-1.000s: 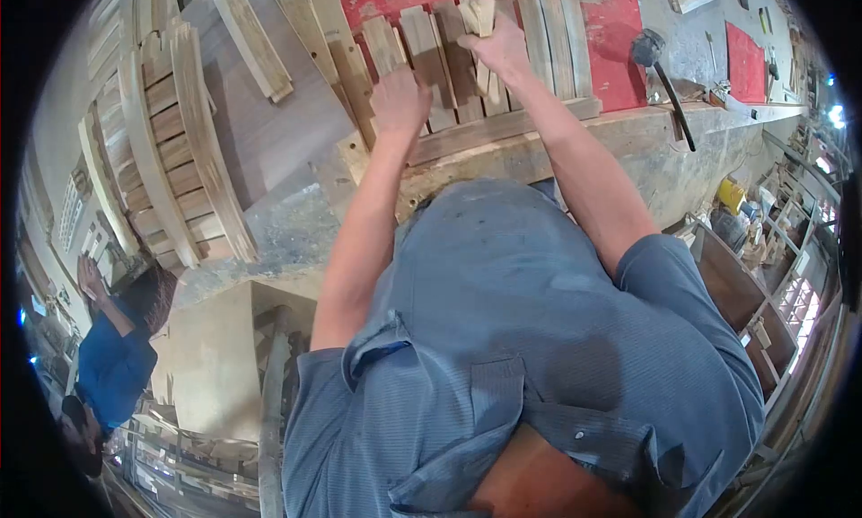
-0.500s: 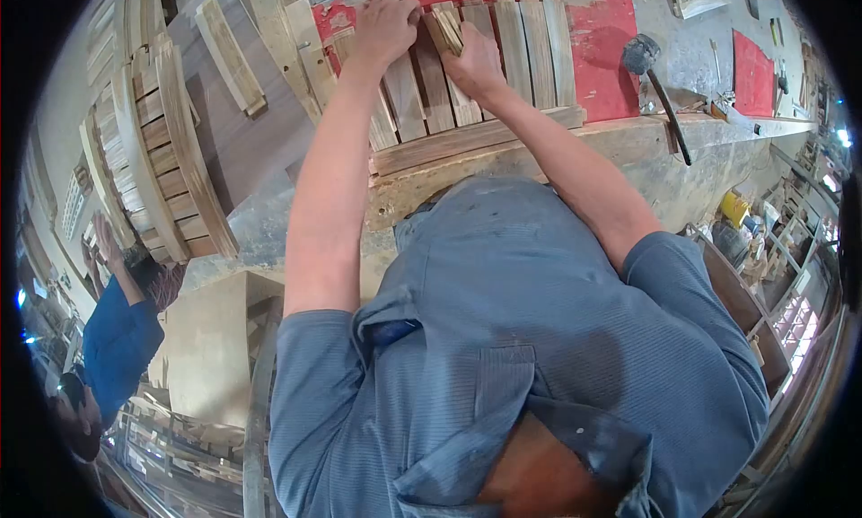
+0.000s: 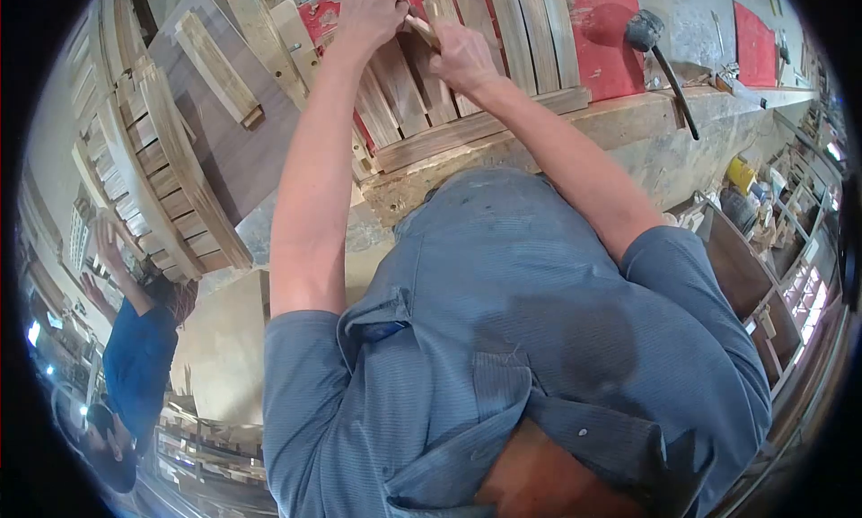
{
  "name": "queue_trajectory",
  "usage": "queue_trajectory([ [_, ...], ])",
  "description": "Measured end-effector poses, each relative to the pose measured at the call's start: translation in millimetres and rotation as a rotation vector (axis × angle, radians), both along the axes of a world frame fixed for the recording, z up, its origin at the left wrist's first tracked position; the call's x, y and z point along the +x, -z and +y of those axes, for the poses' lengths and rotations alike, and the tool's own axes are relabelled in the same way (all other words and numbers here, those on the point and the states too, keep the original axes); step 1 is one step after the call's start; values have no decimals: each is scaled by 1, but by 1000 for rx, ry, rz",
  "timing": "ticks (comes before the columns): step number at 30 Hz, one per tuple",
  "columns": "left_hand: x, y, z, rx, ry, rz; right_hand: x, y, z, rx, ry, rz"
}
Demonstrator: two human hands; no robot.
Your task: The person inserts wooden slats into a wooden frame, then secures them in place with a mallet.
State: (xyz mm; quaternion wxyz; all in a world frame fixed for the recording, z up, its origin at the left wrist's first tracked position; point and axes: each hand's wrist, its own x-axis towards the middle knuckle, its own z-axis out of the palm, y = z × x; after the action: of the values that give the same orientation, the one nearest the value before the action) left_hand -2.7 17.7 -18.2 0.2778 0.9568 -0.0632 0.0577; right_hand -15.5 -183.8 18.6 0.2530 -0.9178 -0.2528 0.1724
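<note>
My left hand (image 3: 370, 17) is at the far end of a slatted wooden panel, its fingers bent and closed at the tip of a short wooden strip (image 3: 421, 29). My right hand (image 3: 465, 60) grips the strip's other end, over the upright wooden slats (image 3: 514, 35). Those slats stand side by side in a long wooden rail (image 3: 485, 128) along the near edge. Exactly how the left fingers meet the strip is partly hidden.
A black-headed mallet (image 3: 648, 35) lies right of the panel on the workbench, past a red sheet (image 3: 603, 42). Slatted frames (image 3: 171, 172) and a dark board (image 3: 229, 150) with a wooden block (image 3: 215, 69) are at left. A person in blue (image 3: 139, 352) works at lower left.
My right hand has turned and shifted slightly left, and the short strip now spans toward my left hand. The view has shifted a little. At left, the other person's hands have moved.
</note>
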Motion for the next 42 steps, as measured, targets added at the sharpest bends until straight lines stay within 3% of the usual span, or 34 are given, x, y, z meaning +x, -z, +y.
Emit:
queue_trajectory([
  [4, 10, 29, 17, 31, 64, 150, 5, -3, 0, 52, -45, -10],
  [6, 21, 22, 24, -3, 95, 206, -4, 3, -6, -12, -77, 115],
  [8, 28, 15, 28, -204, 40, 579, -8, 6, -13, -44, -67, 47],
  [9, 29, 17, 20, -213, 48, 583, -11, 3, -20, 72, 32, 79],
  [11, 35, 19, -6, -193, 69, 56, -8, 3, -37, 201, 254, 239],
  [12, 34, 15, -20, -200, 67, 53, -1, 6, -46, 218, 388, 357],
  [14, 21, 14, -45, -35, 32, -32, 18, 5, -55, 179, 343, 86],
  [16, 20, 21, -42, -101, 35, 31, 29, -14, -37, 103, 358, 134],
  [19, 17, 20, -40, -102, 31, -72, 42, -1, -23, -230, 215, -26],
  [22, 13, 16, -42, -138, -10, 20, 39, -11, -24, -244, 228, 154],
  [25, 17, 17, -40, -194, -18, -9, 28, -20, -25, -173, 128, 35],
  [28, 22, 13, -60, -156, -103, 221, 41, 8, -45, -199, -11, 66],
  [29, 24, 22, -70, -114, -129, -17, 49, -7, -48, -178, 161, 357],
  [30, 29, 22, -78, -65, -155, -255, 57, -10, -59, -174, 151, 352],
  [32, 37, 17, -90, -46, -141, -155, 69, -9, -82, 78, 215, 189],
  [36, 35, -3, -95, -29, -68, -20, 81, 17, -83, -60, 120, -54],
  [42, 35, 4, -96, -133, -148, 0, 72, -9, -80, 2, 164, 126],
])
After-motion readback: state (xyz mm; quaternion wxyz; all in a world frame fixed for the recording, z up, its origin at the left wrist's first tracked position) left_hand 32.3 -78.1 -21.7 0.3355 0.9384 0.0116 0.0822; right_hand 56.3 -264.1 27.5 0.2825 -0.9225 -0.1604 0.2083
